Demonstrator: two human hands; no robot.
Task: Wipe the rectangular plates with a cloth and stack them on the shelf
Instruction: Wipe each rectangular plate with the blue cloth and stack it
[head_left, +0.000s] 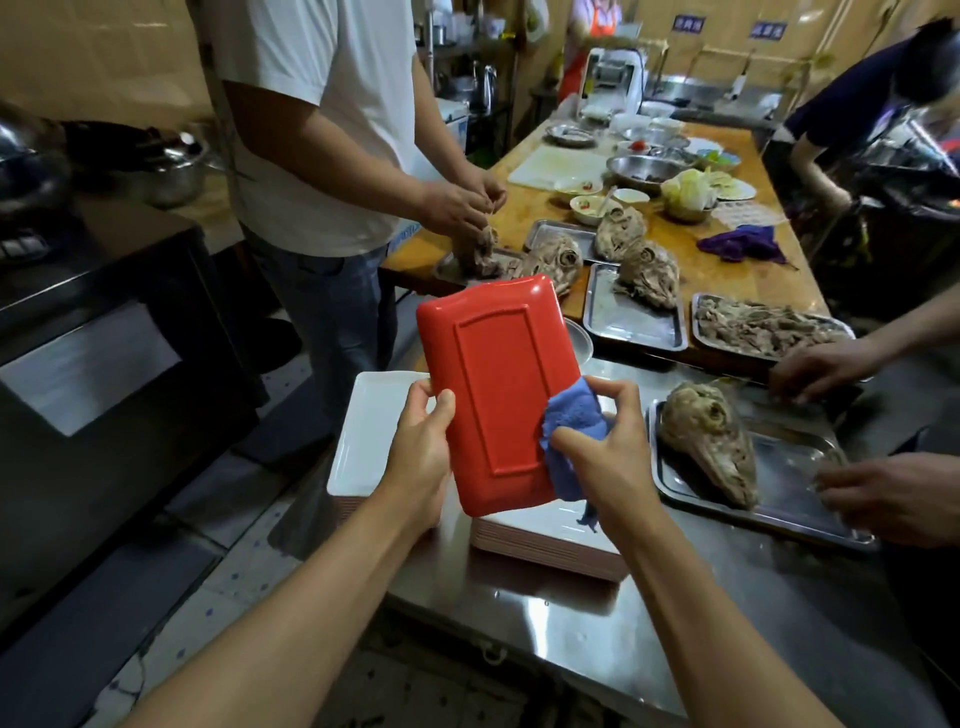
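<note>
Head view: red rectangular plastic plate (496, 384), underside up, is gripped at its left edge by the left hand (422, 441) w/ thumb curled over, above stacked white rectangular plates (369, 431) on steel counter (597, 623), while a crumpled blue cloth (574, 436) is pinched against its right edge by the right hand (602, 457).

wall signs blurred, nothing legible

One wide-angle head-worn camera looks forward and down, close over a shiny stainless-steel counter (597, 618), with a long wooden table (727, 270) farther ahead.
</note>
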